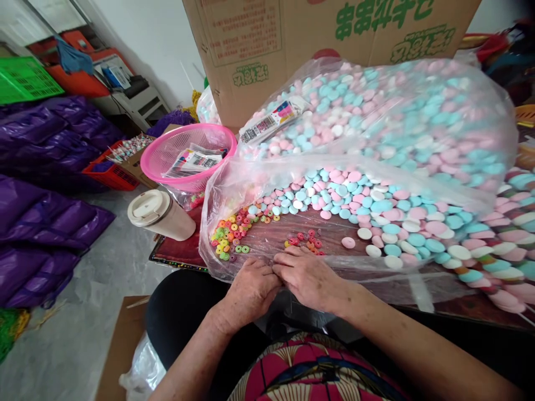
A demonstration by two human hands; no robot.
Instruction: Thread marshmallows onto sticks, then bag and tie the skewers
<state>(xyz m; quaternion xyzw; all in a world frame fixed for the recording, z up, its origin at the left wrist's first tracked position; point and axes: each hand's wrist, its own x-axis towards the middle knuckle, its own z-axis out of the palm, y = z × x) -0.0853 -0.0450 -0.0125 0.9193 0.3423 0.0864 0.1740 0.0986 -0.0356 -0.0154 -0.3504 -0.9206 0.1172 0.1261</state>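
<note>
At the table's near edge, my left hand [254,287] and my right hand [307,278] meet, fingertips nearly touching. Both have curled, closed fingers; whatever they may pinch is hidden beneath them. Just beyond my right hand lie several red and orange ring-shaped candies [308,240] on the dark table [267,239]. A heap of yellow, green and orange rings [229,234] is to the left. Pink, blue and white disc-shaped candies [338,192] spill from a clear plastic bag [443,133], which spreads over the tabletop and runs along the edge by my hands.
A pink mesh basket [188,131] with printed packets and a lidded cup [161,214] stand at left. A cardboard box [292,50] rises behind the bag. Strings of candies [501,239] lie at right. Purple bundles [37,239] sit on the floor, left.
</note>
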